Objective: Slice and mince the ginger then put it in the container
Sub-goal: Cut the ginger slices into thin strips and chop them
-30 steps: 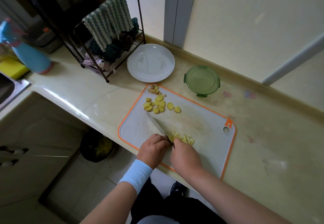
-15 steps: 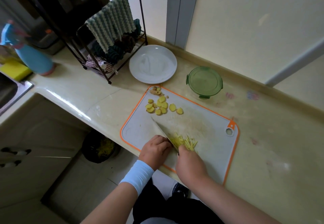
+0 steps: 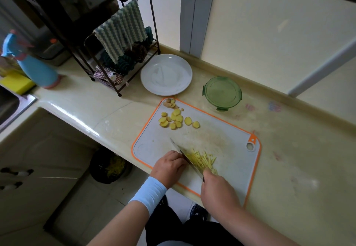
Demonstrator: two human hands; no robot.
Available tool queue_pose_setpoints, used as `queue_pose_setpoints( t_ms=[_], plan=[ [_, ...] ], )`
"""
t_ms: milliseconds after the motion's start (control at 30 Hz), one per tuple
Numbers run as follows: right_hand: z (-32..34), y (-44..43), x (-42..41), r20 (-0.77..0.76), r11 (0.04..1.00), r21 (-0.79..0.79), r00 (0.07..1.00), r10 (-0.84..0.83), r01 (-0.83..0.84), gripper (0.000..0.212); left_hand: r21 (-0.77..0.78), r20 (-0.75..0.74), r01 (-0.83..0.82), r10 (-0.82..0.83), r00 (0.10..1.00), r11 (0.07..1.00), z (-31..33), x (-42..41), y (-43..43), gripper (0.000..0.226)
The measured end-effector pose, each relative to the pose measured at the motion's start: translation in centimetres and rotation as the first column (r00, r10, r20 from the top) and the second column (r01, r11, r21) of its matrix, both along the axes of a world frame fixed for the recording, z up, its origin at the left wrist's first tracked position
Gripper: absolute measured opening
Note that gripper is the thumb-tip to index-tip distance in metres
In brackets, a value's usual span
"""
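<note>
Head view: the work is in the cutting stage, past slicing and into turning slices into fine strips before mincing. The right hand (image 3: 217, 191) is clenched around the handle of the knife (image 3: 185, 158), whose blade runs away from it across the cutting board (image 3: 231, 141). The left hand (image 3: 169, 165) sits against the blade's left flat with its fingers (image 3: 178, 157) curled down onto the board. Whether they pin any ginger beneath them I cannot tell, since the hand hides that spot.

The ginger strips (image 3: 201, 159) lie in a loose heap just right of the blade, touching it, directly ahead of the right hand's knuckles. The ginger slices (image 3: 175, 119) sit uncut further up the board, well beyond both sets of fingers, with a knobbly ginger end (image 3: 169, 103) at the far corner. The container (image 3: 221, 92), lid on, stands on the surface (image 3: 289, 168) past the board, well apart from either hand.

My judgement: the next move calls for more close cuts, then bringing the waiting slices down under the guiding fingers, and cross-chopping the heap. The lid must come off before anything goes in.
</note>
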State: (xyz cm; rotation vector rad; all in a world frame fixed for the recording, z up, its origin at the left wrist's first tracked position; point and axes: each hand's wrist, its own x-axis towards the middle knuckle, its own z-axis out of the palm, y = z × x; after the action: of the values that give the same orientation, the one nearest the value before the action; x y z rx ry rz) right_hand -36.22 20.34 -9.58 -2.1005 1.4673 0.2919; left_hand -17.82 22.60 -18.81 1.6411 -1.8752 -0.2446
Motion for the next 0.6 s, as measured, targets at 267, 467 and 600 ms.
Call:
queue_pose_setpoints(
  t_ms=[267, 467, 600],
  plan=[
    [-0.6, -1.3, 3.3, 0.011, 0.999, 0.020, 0.999, 0.034, -0.035, 0.008, -0.016, 0.005, -0.008, 0.008, 1.000, 1.000, 0.4, -0.1, 0.0, 0.019],
    [-0.4, -2.2, 4.2, 0.021, 0.999, 0.012, 0.999, 0.044, -0.044, 0.008, 0.011, 0.037, 0.013, -0.014, 0.999, 1.000, 0.7, 0.2, 0.0, 0.018],
    [0.4, -1.5, 2.3, 0.036, 0.999, -0.004, 0.999, 0.040, -0.040, 0.012, 0.014, 0.032, 0.017, -0.018, 0.999, 1.000, 0.5, 0.3, -0.1, 0.018]
  ],
)
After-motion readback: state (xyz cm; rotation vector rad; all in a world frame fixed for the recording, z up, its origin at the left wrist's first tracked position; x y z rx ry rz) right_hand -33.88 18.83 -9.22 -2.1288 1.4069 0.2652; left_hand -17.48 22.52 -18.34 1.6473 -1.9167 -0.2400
